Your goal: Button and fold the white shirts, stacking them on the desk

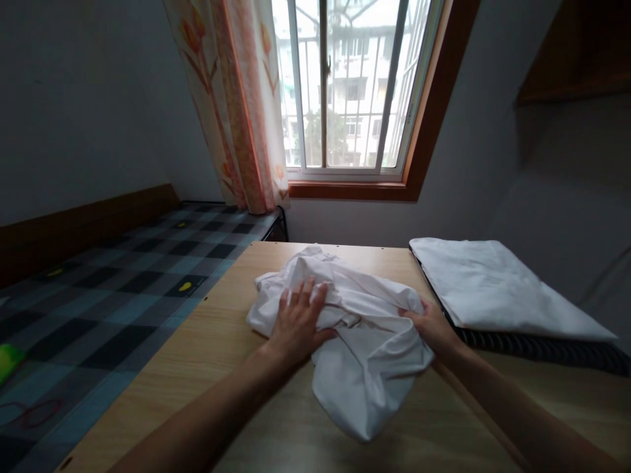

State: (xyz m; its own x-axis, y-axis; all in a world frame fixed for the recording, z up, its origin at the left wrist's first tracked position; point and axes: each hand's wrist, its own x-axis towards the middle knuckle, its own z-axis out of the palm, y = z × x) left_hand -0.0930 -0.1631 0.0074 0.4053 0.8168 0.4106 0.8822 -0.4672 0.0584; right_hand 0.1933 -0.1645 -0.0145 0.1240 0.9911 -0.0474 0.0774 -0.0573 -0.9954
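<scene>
A crumpled white cloth (pixel 374 368) lies in loose folds on the wooden table (pixel 217 355); its exact kind is hard to make out in this heap. My left hand (pixel 298 322) rests on the left part of the cloth, palm down with the fingers spread. On the right side, my right hand (pixel 431 325) pinches the cloth's edge between thumb and fingers. One corner of the cloth droops toward me, between my forearms.
A folded white fabric stack (pixel 503 282) sits on a black ribbed base (pixel 547 351) at the table's right. Left of the table is a bed with a checked cover (pixel 148 282). Behind are a flowered curtain (pixel 246 118) and a barred window (pixel 352 98).
</scene>
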